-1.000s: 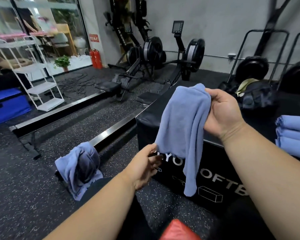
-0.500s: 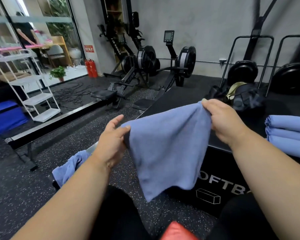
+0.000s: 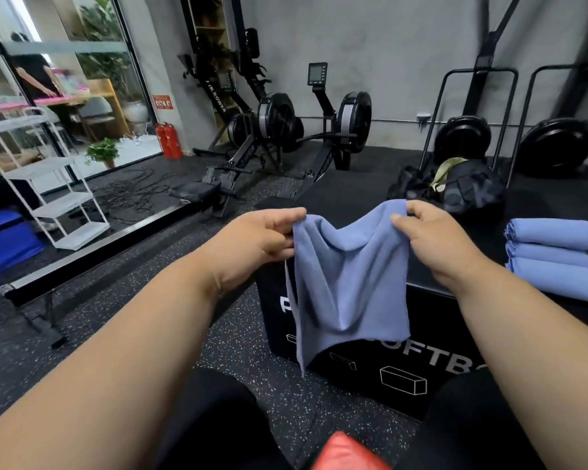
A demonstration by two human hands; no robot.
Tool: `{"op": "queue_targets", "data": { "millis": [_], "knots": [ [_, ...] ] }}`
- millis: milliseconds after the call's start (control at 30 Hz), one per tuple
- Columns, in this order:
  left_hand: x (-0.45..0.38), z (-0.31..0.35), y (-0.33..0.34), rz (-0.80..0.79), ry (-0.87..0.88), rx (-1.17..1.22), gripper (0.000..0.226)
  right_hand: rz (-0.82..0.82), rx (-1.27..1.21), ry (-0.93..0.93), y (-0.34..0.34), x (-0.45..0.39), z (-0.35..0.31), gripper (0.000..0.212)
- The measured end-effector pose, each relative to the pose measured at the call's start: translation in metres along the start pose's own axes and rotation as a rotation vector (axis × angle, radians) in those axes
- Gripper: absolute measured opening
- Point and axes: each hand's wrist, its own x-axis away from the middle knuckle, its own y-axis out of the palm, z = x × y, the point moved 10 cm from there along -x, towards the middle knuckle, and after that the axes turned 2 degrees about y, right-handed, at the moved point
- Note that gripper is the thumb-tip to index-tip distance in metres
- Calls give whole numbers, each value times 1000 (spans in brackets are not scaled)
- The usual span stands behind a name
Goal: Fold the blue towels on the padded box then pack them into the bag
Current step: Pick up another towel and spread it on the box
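Note:
A blue towel point(image 3: 348, 283) hangs in the air in front of the black padded box point(image 3: 421, 364). My left hand point(image 3: 258, 239) pinches its top left corner and my right hand point(image 3: 435, 242) pinches its top right corner. The top edge sags between them and the lower part drapes over the box's front face. Three folded blue towels point(image 3: 554, 257) lie stacked on the box top at the right. A dark bag point(image 3: 469, 191) sits at the far side of the box, partly hidden by my right hand.
Rowing machines point(image 3: 279, 137) stand behind on the speckled rubber floor. A long black rail point(image 3: 92, 252) runs along the floor at left, with a white shelf rack point(image 3: 48, 184) beyond it. A red object point(image 3: 347, 452) lies at the bottom edge between my legs.
My left hand rose from the towel's lower edge to its top corner. The towel now hangs spread between both hands. The view turned right, so the crumpled towel on the floor is out of view.

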Motion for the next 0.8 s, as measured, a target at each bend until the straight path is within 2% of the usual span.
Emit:
{"op": "queue_targets", "data": {
  "millis": [133,267,367,467,600,800],
  "knots": [
    [-11,26,0,6,215,-547,76,56,-57,-15,-25,-2,-1,19],
    [-5,64,0,231,458,-957,54,145,-60,-92,-49,4,-9,16],
    [-9,72,-4,355,492,-890,35,261,-90,-138,-68,8,-12,17],
    [-25,63,0,294,391,-780,23,316,-119,-162,-84,8,-11,18],
    [-52,58,16,194,356,-734,21,340,-69,-167,-102,-5,6,31],
    [-115,60,37,152,380,-749,20,373,95,-188,-128,-46,21,18]
  ]
}}
